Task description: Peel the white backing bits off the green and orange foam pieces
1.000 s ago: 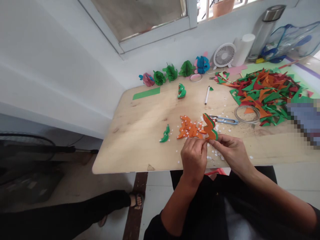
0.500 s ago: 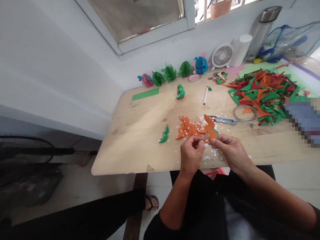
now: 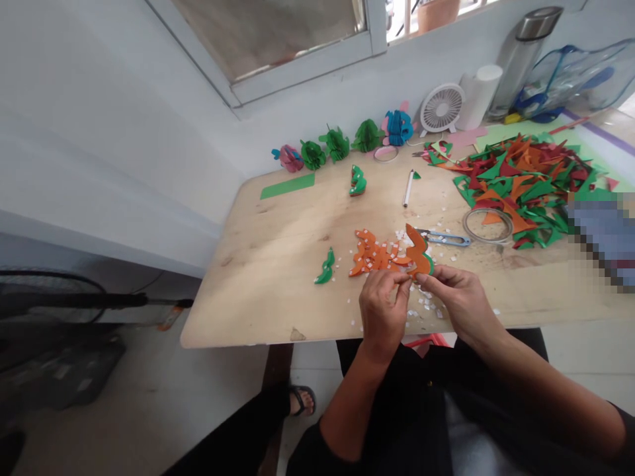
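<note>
My right hand point(image 3: 464, 297) pinches a curvy paper cutout point(image 3: 418, 254), orange on its face with green showing along its right edge. Thumb and fingers of my left hand point(image 3: 384, 307) are pressed together at the cutout's lower tip; what lies between them is too small to make out. Just left of the cutout is a heap of orange paper cutouts point(image 3: 372, 254) dotted with small white squares. A green cutout point(image 3: 325, 266) with similar white squares lies farther left. Loose white squares point(image 3: 429, 304) are scattered beneath my hands.
Blue-handled thread snips point(image 3: 444, 238) lie beyond my right hand, beside a tape roll point(image 3: 487, 226). Paper scraps point(image 3: 526, 178) pile up at right. A pen point(image 3: 408, 189) and a stacked green cutout point(image 3: 357, 181) lie farther back. Folded-paper figures point(image 3: 338, 143) and a small fan point(image 3: 441, 109) line the wall.
My left hand has shifted slightly right, closer to the cutout's lower tip. The cutout has turned a little in my right hand. A dark-trousered leg at lower left has moved.
</note>
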Action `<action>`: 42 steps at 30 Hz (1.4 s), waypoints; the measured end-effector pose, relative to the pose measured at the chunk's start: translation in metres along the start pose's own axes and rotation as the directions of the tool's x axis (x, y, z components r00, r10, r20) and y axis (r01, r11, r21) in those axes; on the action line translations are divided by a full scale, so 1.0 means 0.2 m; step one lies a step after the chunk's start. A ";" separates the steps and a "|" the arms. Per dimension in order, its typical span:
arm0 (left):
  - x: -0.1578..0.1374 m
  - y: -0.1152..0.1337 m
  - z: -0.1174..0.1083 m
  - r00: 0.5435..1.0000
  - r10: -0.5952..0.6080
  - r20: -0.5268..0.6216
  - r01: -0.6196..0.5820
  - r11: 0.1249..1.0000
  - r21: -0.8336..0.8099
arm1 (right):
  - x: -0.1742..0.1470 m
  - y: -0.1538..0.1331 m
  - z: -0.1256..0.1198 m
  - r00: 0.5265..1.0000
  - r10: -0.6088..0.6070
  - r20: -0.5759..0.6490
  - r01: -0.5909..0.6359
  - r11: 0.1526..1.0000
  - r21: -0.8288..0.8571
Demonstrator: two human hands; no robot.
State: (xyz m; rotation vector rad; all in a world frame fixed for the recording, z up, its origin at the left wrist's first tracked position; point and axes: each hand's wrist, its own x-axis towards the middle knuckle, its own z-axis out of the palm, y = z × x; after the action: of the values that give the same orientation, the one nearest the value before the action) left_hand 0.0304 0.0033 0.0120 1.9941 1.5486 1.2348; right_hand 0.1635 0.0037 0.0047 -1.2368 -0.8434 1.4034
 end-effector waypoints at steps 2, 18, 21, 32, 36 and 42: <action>0.00 0.00 0.00 1.000 -0.007 -0.003 0.007 1.000 -0.007 | 0.00 0.00 0.00 1.000 -0.005 -0.001 0.005 1.000 -0.019; 0.00 -0.01 0.00 0.995 -0.093 0.024 0.095 0.987 -0.132 | 0.00 -0.02 0.02 0.998 0.057 0.000 -0.057 0.996 0.074; 0.03 -0.03 -0.02 0.889 -0.418 0.189 0.452 0.730 -0.513 | 0.01 -0.03 0.01 0.992 0.124 -0.008 -0.123 0.990 0.075; 0.12 -0.07 -0.08 0.648 -0.415 0.639 0.762 0.357 -0.541 | 0.01 -0.05 -0.02 0.990 0.090 0.108 -0.085 0.995 -0.053; 0.12 -0.08 -0.09 0.586 -0.417 0.695 0.810 0.298 -0.505 | 0.01 -0.06 -0.03 0.989 0.076 0.130 -0.066 0.995 -0.078; 0.09 -0.06 -0.07 0.576 -0.398 0.714 0.813 0.191 -0.550 | 0.02 -0.08 -0.03 0.974 0.087 0.210 -0.071 0.994 -0.083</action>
State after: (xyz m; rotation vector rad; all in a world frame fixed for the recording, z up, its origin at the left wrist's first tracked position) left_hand 0.0125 0.0214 0.0193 0.6736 0.9643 0.8079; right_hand 0.1731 0.0098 0.0187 -1.2018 -1.0113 1.6021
